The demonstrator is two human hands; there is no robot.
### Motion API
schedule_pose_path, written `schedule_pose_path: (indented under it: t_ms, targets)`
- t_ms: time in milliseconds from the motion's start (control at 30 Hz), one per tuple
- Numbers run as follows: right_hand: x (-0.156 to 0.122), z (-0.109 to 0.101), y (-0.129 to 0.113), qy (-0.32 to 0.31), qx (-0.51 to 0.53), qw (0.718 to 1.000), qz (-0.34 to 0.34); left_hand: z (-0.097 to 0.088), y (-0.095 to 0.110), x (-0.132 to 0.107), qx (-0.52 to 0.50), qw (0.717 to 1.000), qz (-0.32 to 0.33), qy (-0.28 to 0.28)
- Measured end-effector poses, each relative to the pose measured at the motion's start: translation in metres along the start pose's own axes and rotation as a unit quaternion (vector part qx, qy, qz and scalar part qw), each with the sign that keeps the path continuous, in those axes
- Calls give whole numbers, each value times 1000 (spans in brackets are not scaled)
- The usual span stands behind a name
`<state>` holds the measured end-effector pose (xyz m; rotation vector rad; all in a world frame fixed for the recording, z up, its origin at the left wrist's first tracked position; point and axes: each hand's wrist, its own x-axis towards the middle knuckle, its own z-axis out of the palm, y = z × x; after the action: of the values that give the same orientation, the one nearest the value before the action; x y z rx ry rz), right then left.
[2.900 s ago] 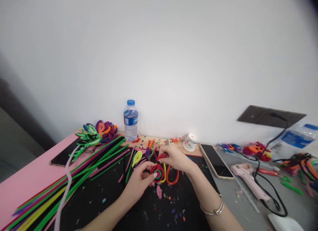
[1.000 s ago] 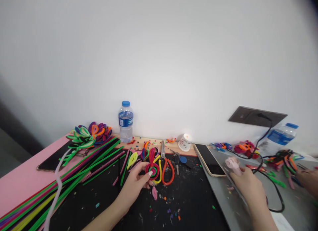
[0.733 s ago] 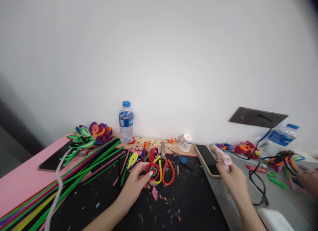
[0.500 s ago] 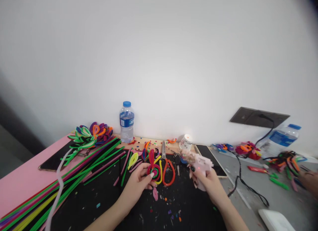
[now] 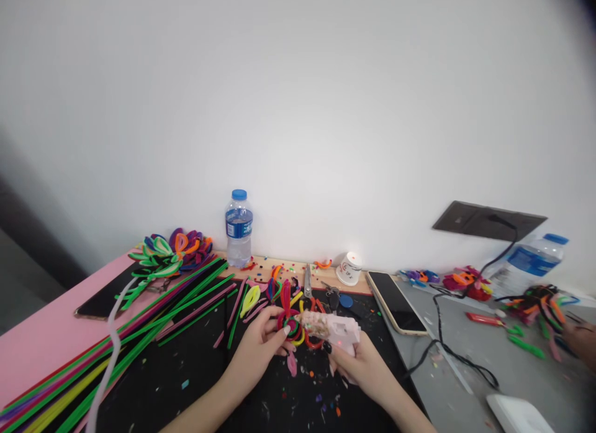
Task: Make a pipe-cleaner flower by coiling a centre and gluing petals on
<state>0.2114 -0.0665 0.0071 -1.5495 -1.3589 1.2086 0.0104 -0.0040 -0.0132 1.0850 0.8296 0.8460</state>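
Observation:
My left hand (image 5: 264,338) is closed around a pipe-cleaner piece (image 5: 287,299), a coil of red and green with a tall red loop on top and a pink loop below. In my right hand (image 5: 356,364) is a pale pink glue gun (image 5: 342,332), its small red light showing. Its crusted nozzle end points left and is up against the coil; I cannot tell whether the tip touches. Behind the gun lie orange-handled scissors (image 5: 308,280), their handles partly covered. A yellow-green pipe-cleaner loop (image 5: 251,301) lies just beyond my left hand.
Long pipe cleaners (image 5: 139,333) spread over the left side, beside finished petals (image 5: 161,259). A water bottle (image 5: 239,228), paper cup (image 5: 349,269), keys (image 5: 333,294) and phone (image 5: 395,302) stand or lie along the back. A black cable (image 5: 449,333) and another person's hand (image 5: 580,337) are at right.
My right hand has brought the glue gun left, from beside the phone to the pipe-cleaner coil. The gun now covers much of the scissors' handles. My left hand stays nearly in place.

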Motion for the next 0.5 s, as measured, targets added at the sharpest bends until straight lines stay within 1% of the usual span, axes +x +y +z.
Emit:
schedule_pose_path:
  t_ms: [100, 233, 500]
  targets:
    - [-1, 2, -3, -4, -17, 1000, -8, 1, 2, 0, -2, 1000, -3, 2]
    - [-1, 2, -3, 8, -25, 1000, -15, 2, 4, -1, -5, 1000, -5, 4]
    - [0, 1, -4, 2, -42, 999, -18, 0, -1, 0, -9, 1000, -1, 2]
